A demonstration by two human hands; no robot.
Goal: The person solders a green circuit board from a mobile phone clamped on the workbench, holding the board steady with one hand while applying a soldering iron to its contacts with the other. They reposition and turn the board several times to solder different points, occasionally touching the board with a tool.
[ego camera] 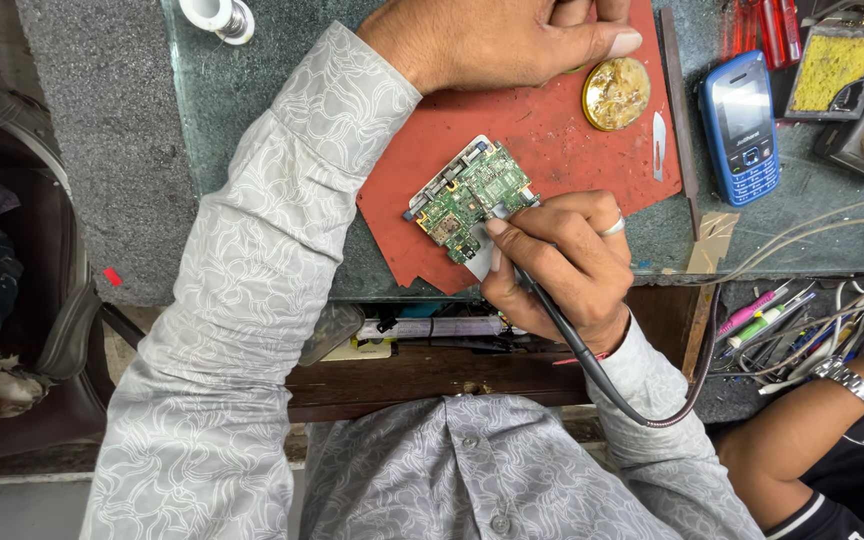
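One circuit board (pixel 472 200) on red mat (pixel 552 140); blue phone (pixel 740 128) near.

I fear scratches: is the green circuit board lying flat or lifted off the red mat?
Flat: the green circuit board rests face-up on the red mat.

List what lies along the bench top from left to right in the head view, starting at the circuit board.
Circuit board → brass tin → small blade → blue phone → yellow sponge tray.
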